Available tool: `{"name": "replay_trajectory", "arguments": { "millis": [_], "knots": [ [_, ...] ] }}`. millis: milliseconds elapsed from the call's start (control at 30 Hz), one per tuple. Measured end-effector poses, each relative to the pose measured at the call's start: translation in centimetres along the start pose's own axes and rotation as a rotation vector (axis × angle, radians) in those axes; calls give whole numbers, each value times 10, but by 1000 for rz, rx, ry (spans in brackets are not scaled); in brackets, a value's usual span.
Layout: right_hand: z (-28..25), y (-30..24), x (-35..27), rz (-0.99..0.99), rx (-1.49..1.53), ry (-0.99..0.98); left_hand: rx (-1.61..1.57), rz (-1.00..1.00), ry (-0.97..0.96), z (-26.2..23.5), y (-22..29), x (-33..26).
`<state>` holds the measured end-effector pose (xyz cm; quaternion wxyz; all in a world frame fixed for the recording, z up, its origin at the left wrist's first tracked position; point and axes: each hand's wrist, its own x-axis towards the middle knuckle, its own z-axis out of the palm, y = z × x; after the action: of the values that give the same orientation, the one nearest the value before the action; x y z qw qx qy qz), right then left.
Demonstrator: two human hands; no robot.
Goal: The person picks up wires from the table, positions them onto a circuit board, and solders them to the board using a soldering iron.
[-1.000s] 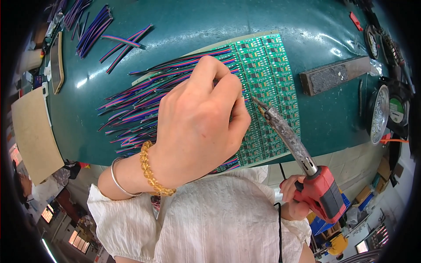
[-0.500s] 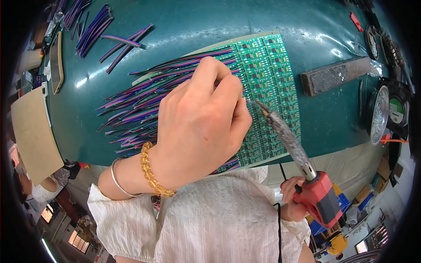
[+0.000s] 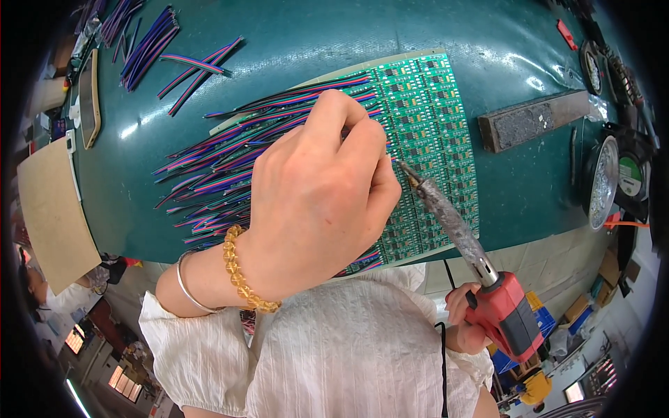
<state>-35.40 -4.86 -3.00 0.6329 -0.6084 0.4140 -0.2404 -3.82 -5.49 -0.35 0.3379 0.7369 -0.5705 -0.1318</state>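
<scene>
Lower right of the frame: your right hand [image 3: 465, 322] grips the red handle of the soldering iron [image 3: 481, 268], whose crusted barrel slants up-left so the tip meets the green circuit-board panel [image 3: 432, 118] at centre. Centre: your left hand [image 3: 320, 198], fingers curled and pressed down on the striped ribbon wires [image 3: 223, 174], lies over the panel's left part. Beyond, upper right, a dark rectangular block [image 3: 533, 120] rests on the teal work mat [image 3: 313, 42]; loose wire bundles [image 3: 150, 45] lie upper left.
</scene>
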Motion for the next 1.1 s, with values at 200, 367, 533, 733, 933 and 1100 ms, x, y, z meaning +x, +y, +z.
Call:
{"name": "replay_trajectory", "arguments": {
  "millis": [200,367,533,733,933,1100],
  "knots": [
    [13,-11,4,37,262,101,5,1,3,-1,0,0],
    [-2,-2,9,10,177,-89,5,5,3,-1,-1,0],
    [-9,-3,12,26,117,-156,8,-16,-5,-2,0,-1],
    [-13,-2,17,17,114,-221,44,-1,-22,-3,1,0],
    [-16,-2,14,9,-126,-256,51,-4,-24,-4,1,-1],
    [-5,0,15,-23,40,-158,59,19,2,-1,0,-1]
  ]
}}
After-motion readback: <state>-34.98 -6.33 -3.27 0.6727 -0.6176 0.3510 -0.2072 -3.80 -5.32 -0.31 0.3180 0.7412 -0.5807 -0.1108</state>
